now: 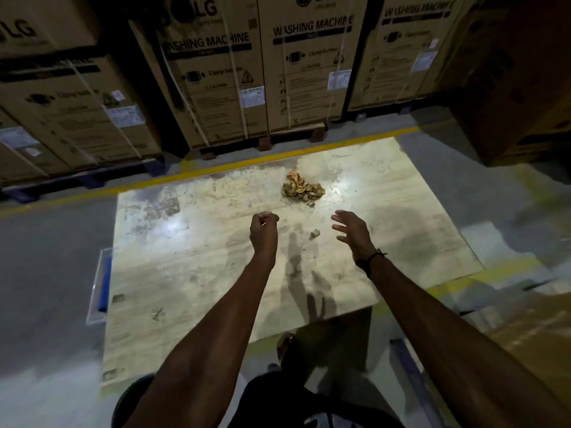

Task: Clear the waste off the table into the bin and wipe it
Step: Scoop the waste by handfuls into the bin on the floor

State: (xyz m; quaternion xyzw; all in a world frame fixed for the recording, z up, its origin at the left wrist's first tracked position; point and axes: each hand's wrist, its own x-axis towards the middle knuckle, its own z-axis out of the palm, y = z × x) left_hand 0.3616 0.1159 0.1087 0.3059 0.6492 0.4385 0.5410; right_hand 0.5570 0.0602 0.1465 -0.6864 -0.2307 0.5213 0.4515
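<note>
Over the stained table (191, 273) the left hand (264, 231) is fisted, seemingly empty, the right hand (350, 230) spread: best cup both around the crumpled wrapper heap (302, 188), gathering the small scrap (315, 233) too.

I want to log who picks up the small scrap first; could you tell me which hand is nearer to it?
Right. The right hand, fingers spread, is just right of the small scrap; the left hand, fingers curled, is farther off to its left.
</note>
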